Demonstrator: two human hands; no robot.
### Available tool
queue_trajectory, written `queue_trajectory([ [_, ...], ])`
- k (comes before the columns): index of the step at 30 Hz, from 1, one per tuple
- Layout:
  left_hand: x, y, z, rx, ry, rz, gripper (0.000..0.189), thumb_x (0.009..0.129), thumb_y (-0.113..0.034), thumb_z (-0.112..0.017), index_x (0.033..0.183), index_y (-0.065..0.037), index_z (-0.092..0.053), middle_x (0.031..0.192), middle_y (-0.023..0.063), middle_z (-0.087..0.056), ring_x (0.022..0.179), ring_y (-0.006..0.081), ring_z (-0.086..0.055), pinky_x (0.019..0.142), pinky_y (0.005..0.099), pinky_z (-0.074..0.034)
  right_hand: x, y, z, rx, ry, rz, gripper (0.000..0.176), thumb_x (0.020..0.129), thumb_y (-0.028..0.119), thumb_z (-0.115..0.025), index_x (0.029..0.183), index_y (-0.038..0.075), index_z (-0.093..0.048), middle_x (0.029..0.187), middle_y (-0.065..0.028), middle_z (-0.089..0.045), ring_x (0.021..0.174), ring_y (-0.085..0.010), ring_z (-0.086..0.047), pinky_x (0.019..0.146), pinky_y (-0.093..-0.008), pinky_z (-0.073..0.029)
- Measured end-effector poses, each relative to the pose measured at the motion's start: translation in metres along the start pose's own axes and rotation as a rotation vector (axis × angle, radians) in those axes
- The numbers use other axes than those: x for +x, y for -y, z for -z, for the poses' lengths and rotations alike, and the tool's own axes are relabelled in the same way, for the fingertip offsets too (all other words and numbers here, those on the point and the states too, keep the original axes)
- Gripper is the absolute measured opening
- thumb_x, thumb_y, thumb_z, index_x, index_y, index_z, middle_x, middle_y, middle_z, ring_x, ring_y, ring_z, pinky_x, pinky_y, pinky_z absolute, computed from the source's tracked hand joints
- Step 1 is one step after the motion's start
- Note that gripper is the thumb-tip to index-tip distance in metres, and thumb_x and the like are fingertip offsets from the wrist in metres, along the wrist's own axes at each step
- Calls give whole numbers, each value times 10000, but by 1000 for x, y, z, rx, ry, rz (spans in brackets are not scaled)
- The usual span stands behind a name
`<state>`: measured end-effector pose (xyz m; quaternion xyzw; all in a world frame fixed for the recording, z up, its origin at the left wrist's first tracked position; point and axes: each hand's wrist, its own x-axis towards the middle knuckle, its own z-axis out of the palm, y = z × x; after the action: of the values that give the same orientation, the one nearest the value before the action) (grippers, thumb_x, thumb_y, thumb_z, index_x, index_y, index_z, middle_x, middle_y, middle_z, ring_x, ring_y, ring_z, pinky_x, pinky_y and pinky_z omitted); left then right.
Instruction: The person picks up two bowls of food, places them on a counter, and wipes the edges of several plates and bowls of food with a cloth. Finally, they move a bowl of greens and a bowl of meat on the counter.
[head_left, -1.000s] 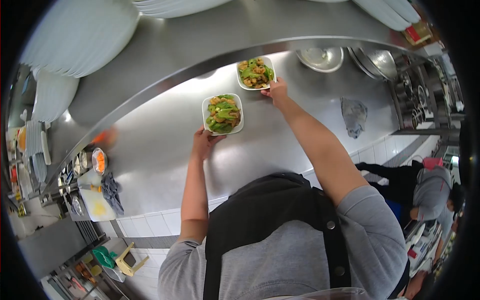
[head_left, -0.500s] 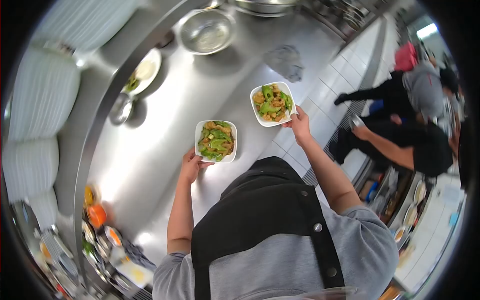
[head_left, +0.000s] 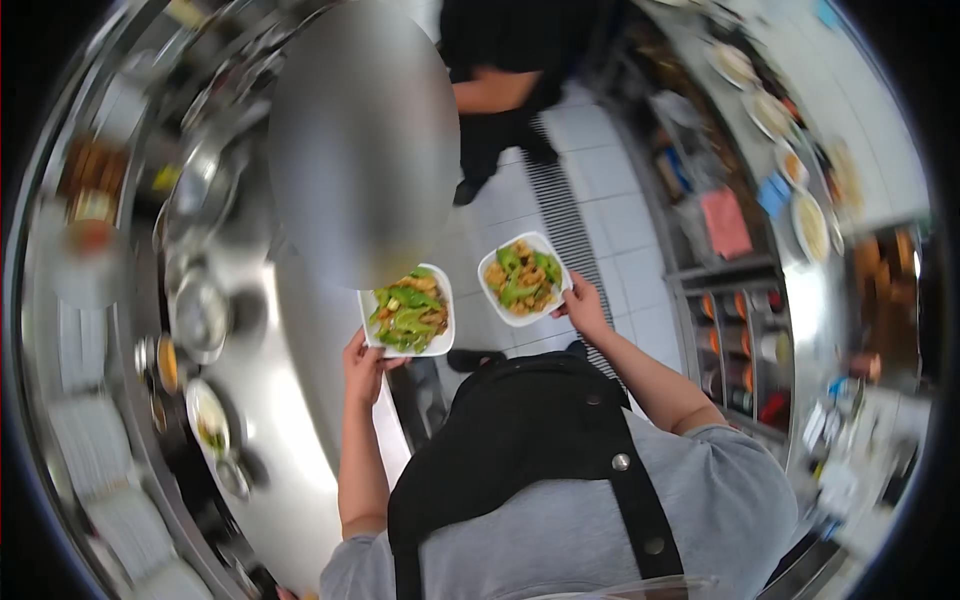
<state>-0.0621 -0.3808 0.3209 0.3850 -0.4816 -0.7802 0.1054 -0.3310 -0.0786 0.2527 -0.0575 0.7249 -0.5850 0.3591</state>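
Observation:
My left hand [head_left: 368,362] grips the near left corner of a square white bowl [head_left: 441,342] filled with green vegetable slices and browned pieces. A second square white bowl [head_left: 521,319], with similar food, is held by its right edge in my right hand [head_left: 583,305]. Both bowls are roughly level in front of my apron, side by side and apart. The left one is close to the edge of the steel counter [head_left: 290,400]; the right one is over the tiled floor. Fingers beneath each bowl are partly hidden. A grey blurred oval covers the left bowl's far left corner.
Ahead stands a person in black [head_left: 510,90], partly hidden by the blur. A drain grate [head_left: 560,200] runs along the floor. On the right are steel shelves and a counter with plates [head_left: 808,225]. The left counter holds a metal basin [head_left: 200,315] and an oval plate [head_left: 207,415].
My view and body have turned right, away from the steel counter towards the aisle. Both bowls have come along in my hands, and the person in black now appears ahead.

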Motion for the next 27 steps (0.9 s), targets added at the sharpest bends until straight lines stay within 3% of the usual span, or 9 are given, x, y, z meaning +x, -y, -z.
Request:
queue_trajectory([
  [2,-33,63,-35,-26,79,-113,345,887,23,-426,1218,61,-515,1044,178,-657,846,306,-699,706,359,-629,-52,-71,53,56,-58,107,377,897,-13,-394,1256,-36,-508,822,-127,-656,583,-156,-646,545,-270,-553],
  [7,3,126,-191,-137,270,-69,335,799,53,-431,1116,89,-533,1010,191,-656,824,328,-700,739,414,-630,-121,-110,191,192,-371,93,395,889,-21,-382,1267,-45,-495,866,-159,-663,612,-184,-667,522,-272,-565],
  [8,17,131,-232,-131,209,10,342,789,54,-433,1116,91,-530,1012,195,-651,825,337,-698,749,425,-627,-108,-102,231,202,-397,22,398,890,-22,-378,1272,-47,-488,873,-162,-663,618,-188,-669,523,-274,-567],
  [10,27,138,-295,-129,278,45,382,780,57,-424,1150,106,-505,1026,210,-644,835,349,-694,748,416,-626,-124,-98,276,258,-537,38,403,893,-23,-372,1281,-53,-473,888,-168,-663,632,-197,-672,525,-280,-570],
  [11,31,140,-325,-119,317,59,374,793,48,-427,1153,111,-505,1027,215,-646,838,348,-695,745,397,-626,-132,-89,299,284,-577,-5,409,901,-13,-358,1295,-66,-454,972,-193,-646,660,-192,-662,560,-275,-569],
  [13,40,140,-382,-113,376,87,360,819,29,-433,1160,122,-503,1030,225,-651,844,345,-697,739,358,-626,-135,-89,346,352,-653,60,377,911,-7,-374,1272,-55,-469,927,-176,-655,645,-191,-661,549,-276,-571],
  [19,98,120,-518,-37,506,88,414,829,18,-396,1220,147,-438,1065,255,-628,849,347,-694,750,330,-617,-114,-45,439,394,-842,155,295,940,18,-390,1194,-45,-527,904,-132,-658,638,-168,-653,561,-268,-563],
  [25,214,85,-648,-26,616,72,312,895,-10,-450,1171,135,-466,1031,220,-648,859,324,-694,782,358,-614,-22,-2,507,476,-833,203,321,935,13,-394,1223,-53,-520,922,-141,-657,643,-167,-652,568,-274,-566],
  [27,257,74,-699,-45,655,61,330,867,16,-436,1168,146,-462,1077,232,-622,914,336,-677,803,386,-609,20,21,526,478,-837,203,333,935,11,-392,1239,-57,-510,916,-147,-655,647,-172,-655,567,-274,-567],
])
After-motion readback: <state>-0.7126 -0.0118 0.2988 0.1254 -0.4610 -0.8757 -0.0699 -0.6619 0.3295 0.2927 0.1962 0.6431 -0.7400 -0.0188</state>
